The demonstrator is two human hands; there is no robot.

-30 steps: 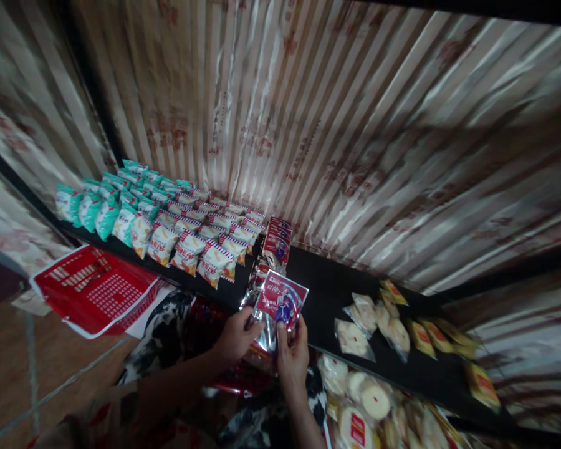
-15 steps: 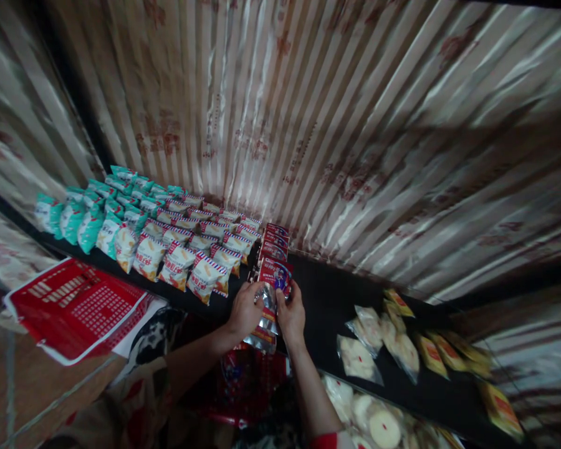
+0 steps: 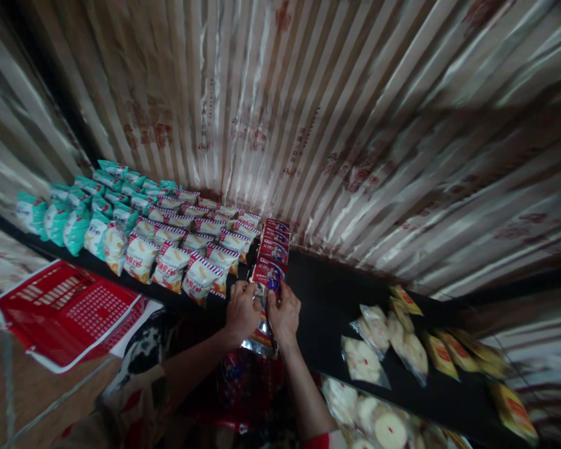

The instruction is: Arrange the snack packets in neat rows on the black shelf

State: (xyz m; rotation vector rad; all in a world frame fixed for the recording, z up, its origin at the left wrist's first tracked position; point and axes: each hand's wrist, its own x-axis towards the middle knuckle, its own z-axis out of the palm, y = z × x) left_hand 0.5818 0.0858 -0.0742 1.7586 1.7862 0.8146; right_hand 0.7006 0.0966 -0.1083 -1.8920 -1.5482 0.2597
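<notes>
A column of red and blue snack packets [image 3: 275, 251] with silver parts runs from the back wall toward me on the black shelf [image 3: 318, 280]. Its front end lies between my hands. My left hand [image 3: 243, 313] is closed on the left edge of the nearest packet [image 3: 267, 273], fingers curled. My right hand [image 3: 284, 313] grips the same packet from the right, with the thumb on its face. Silver foil and a red lower part show between the palms; the fingers underneath are hidden.
White striped snack bags [image 3: 166, 265] and teal bags [image 3: 77, 227] stand in rows on the left. Clear-wrapped pale cakes [image 3: 362, 360] and yellow packets [image 3: 442, 355] lie on the right. A red basket [image 3: 70, 312] sits at lower left. More wrapped round cakes [image 3: 388, 427] are below the shelf.
Both hands have shifted slightly left with the front packet, which now lies flatter in line with the column. The camera view has moved a little.
</notes>
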